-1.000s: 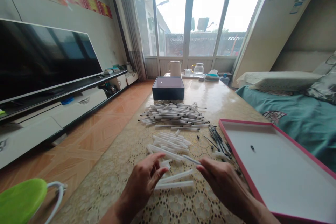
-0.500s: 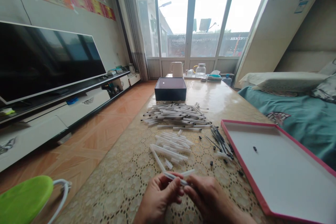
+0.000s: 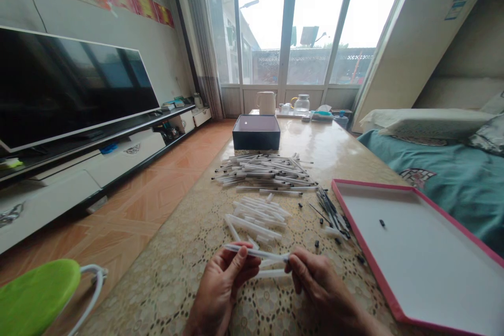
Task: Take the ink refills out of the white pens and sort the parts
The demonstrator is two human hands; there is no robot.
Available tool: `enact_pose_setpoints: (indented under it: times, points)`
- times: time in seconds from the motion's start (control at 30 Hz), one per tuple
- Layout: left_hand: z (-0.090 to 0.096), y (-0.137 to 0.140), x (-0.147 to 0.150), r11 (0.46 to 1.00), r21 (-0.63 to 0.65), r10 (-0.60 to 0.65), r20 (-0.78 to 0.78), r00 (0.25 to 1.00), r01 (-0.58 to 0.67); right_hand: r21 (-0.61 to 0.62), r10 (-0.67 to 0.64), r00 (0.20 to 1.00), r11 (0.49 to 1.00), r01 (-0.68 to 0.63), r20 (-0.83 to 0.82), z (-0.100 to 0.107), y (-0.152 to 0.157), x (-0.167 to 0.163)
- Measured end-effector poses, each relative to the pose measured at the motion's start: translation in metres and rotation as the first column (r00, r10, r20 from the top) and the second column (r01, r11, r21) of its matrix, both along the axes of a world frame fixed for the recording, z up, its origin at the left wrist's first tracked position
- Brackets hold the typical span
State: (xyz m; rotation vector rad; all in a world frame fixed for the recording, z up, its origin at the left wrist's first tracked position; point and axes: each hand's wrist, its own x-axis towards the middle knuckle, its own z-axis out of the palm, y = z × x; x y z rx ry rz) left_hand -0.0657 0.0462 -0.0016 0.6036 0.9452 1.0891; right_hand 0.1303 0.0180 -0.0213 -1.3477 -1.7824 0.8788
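White tube (image 3: 268,255): held between both hands above the near part of the table (image 3: 157,278), its right end slightly lower.
Left hand (image 3: 223,277): thumb and forefinger pinch the tube's left part; the other fingers curl beneath.
Right hand (image 3: 315,274): thumb and fingertips close on the tube's right end; whether they also grip a cap, I cannot tell.
Under the hands: more white tubes (image 3: 272,273), partly hidden.
Just beyond: a pile of pale, empty-looking tubes (image 3: 258,222).
Farther back: a larger heap of dark-tipped white pens (image 3: 268,173), before a dark box (image 3: 255,140).
Right side: thin dark sticks (image 3: 333,211) beside a pink-edged tray (image 3: 433,262) holding one small black piece (image 3: 381,223).
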Motion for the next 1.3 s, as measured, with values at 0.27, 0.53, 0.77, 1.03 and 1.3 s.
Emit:
enact_pose_setpoints:
  times: [0.27, 0.53, 0.77, 1.03, 1.3]
  points:
    - [-0.0044, 0.0017, -0.0001, 0.999, 0.014, -0.036, -0.008, 0.999, 0.036, 0.051, -0.037, 0.999, 0.998, 0.039, -0.037, 0.0000, -0.0022, -0.0023]
    - [-0.0030, 0.0028, 0.0004, 1.000, 0.007, -0.025, -0.001, 1.000, 0.025, 0.071, -0.090, 0.995, 0.993, 0.092, -0.033, 0.0042, -0.0034, -0.0021]
    - [-0.0060, 0.0038, -0.0004, 1.000, -0.003, -0.023, -0.011, 1.000, 0.023, 0.150, -0.070, 0.997, 0.987, 0.065, 0.030, -0.0008, -0.0008, -0.0013]
    - [-0.0050, 0.0035, 0.0001, 1.000, -0.007, -0.021, 0.000, 1.000, 0.021, 0.131, -0.098, 0.992, 0.988, 0.087, 0.077, 0.0006, -0.0025, -0.0012]
    - [-0.0037, 0.0040, -0.0004, 1.000, -0.013, -0.013, -0.005, 1.000, 0.013, 0.161, -0.096, 0.994, 0.983, 0.085, 0.059, 0.0023, -0.0025, -0.0008]
